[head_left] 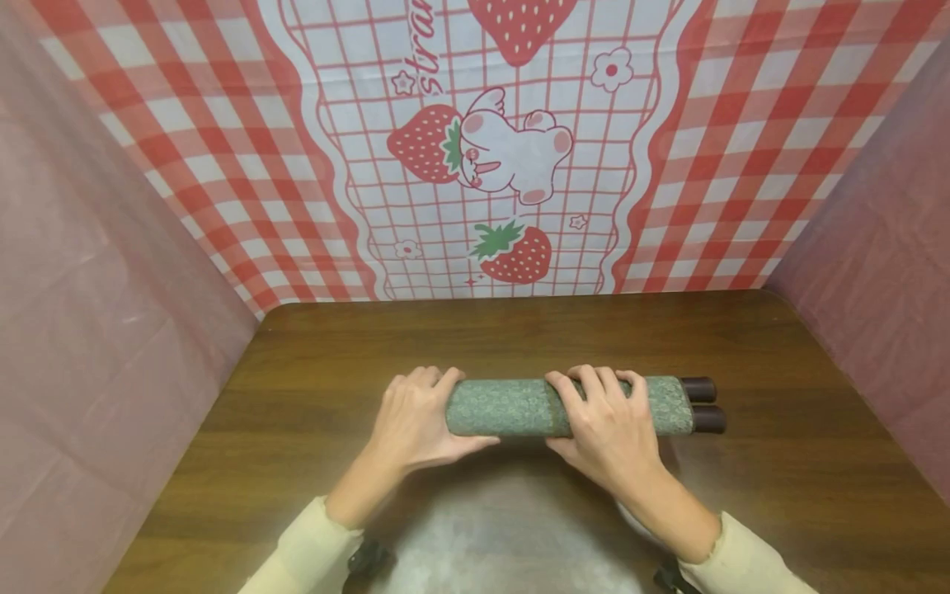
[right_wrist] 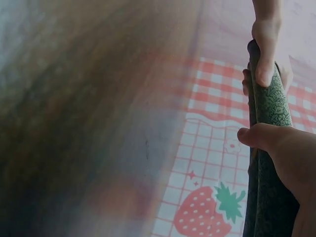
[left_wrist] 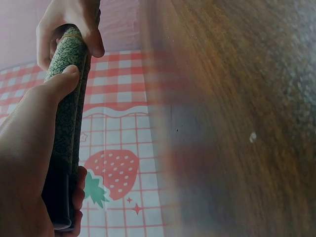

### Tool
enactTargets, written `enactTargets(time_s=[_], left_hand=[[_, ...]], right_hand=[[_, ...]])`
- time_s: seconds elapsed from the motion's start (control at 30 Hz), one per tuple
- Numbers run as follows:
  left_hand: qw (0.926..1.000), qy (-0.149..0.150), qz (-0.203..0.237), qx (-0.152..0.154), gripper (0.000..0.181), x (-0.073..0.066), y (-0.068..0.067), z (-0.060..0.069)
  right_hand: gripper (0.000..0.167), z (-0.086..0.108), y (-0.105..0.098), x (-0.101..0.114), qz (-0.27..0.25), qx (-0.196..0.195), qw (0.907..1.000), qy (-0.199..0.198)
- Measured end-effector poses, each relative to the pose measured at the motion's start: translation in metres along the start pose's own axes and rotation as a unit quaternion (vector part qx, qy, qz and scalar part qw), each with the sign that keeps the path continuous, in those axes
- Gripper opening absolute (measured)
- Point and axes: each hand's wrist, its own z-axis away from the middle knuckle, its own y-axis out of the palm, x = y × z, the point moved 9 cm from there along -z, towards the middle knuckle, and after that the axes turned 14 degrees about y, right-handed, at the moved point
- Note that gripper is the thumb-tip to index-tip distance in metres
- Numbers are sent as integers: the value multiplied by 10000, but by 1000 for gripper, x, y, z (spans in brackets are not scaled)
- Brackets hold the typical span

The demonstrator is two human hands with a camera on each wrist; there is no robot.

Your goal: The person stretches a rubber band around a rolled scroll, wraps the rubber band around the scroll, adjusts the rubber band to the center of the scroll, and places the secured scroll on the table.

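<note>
A rolled-up scroll (head_left: 505,406) covered in green floral-patterned cloth lies crosswise between my two hands. Two dark brown roller ends (head_left: 707,404) stick out side by side on its right. My left hand (head_left: 416,417) grips the left end, which it hides in the head view; its thumb lies along the near side. Around the right half, my right hand (head_left: 612,421) curls its fingers over the far side with the thumb at the near side. A thin band (head_left: 557,408) crosses the scroll just left of the right hand. Both wrist views show the scroll (left_wrist: 69,108) (right_wrist: 274,108) held between the hands.
Beneath the hands is a brown wood-grain table (head_left: 297,346) with a bright reflection near its front. Behind it hangs a red-and-white checked cloth (head_left: 698,165) with strawberry prints. Pinkish curtains (head_left: 111,330) stand on the left and right sides.
</note>
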Motion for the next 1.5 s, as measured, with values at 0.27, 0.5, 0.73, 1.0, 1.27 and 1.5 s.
enactTargets(time_s=[0.27, 0.5, 0.73, 1.0, 1.27, 1.5], left_hand=[[9999, 2, -152, 30, 92, 1, -3, 1], [9997, 101, -217, -32, 91, 0, -1, 1], [9996, 124, -235, -29, 91, -1, -2, 0], [9997, 68, -249, 27, 91, 0, -3, 2], [9998, 142, -155, -43, 93, -1, -1, 1], [9997, 70, -233, 41, 92, 1, -3, 2]], right_hand=[[89, -8, 5, -15, -797, 1513, 9848, 313], [80, -10, 6, -18, -1032, 1981, 9742, 312], [84, -11, 9, -15, -998, 1985, 9745, 321], [80, -16, 11, -17, -1108, 2368, 9646, 350], [83, -16, 17, -9, -910, 2330, 9680, 223], [89, -17, 16, -9, -908, 2267, 9694, 261]])
